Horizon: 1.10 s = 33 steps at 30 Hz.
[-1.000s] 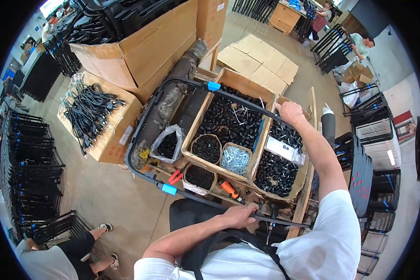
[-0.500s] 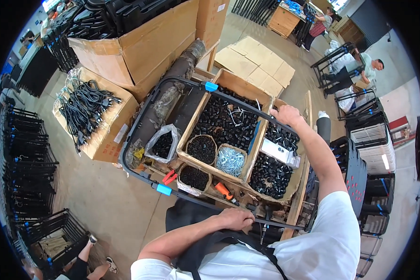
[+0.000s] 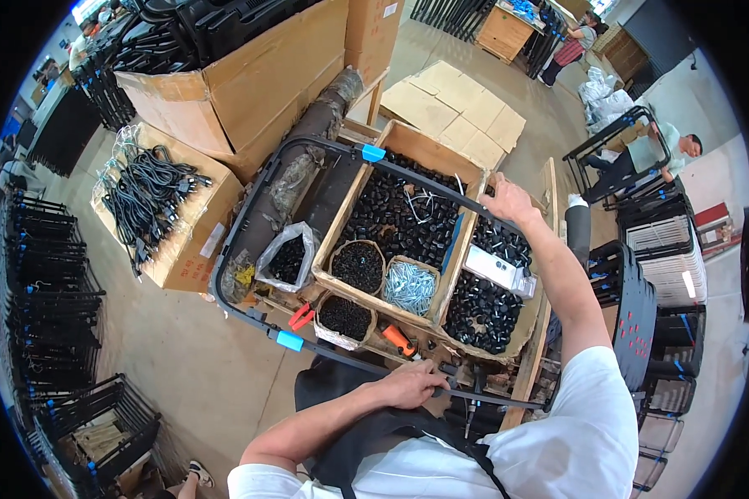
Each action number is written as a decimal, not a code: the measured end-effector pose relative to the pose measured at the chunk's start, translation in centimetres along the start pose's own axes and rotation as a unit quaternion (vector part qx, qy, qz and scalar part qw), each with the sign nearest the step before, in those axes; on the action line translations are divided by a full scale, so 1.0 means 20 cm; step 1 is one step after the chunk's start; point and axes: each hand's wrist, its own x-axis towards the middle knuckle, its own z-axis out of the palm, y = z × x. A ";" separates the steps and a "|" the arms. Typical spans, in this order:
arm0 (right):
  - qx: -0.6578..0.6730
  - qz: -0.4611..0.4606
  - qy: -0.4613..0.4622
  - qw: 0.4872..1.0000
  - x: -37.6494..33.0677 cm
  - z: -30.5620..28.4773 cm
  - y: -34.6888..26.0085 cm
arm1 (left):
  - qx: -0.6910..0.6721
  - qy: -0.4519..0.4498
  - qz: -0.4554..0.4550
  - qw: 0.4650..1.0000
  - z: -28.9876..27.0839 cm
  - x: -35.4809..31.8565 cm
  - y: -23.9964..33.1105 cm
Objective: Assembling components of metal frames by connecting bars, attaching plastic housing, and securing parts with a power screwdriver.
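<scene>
I hold a black tubular metal frame (image 3: 250,218) with blue tape marks over a wooden tray. My left hand (image 3: 414,384) grips the frame's near bar close to my body. My right hand (image 3: 508,202) is closed on the far bar at the upper right. Under the frame lies the wooden tray (image 3: 395,141) filled with small black caps, with round baskets of black parts and one basket of silver screws (image 3: 409,287).
A cardboard box of black cables (image 3: 154,200) stands to the left, big cartons behind it. Stacked black frames (image 3: 46,291) line the left side and more stand at right (image 3: 653,274). Flat cardboard lies on the floor beyond. Two other people are at the upper right.
Both hands keep their hold on the frame. The frame and tray have shifted slightly left and down in view as my head moved.
</scene>
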 end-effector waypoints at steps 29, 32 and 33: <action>-0.126 -0.059 -0.077 0.987 -0.11 -0.16 -0.03 | 0.015 -0.040 0.054 0.998 -0.10 -0.02 0.01; -0.279 -0.007 -0.171 0.945 -0.10 -0.10 0.04 | 0.034 -0.058 0.050 0.996 -0.11 -0.02 -0.01; -0.190 0.040 -0.043 0.980 -0.13 -0.11 0.04 | 0.037 -0.047 0.052 0.997 -0.10 -0.02 0.02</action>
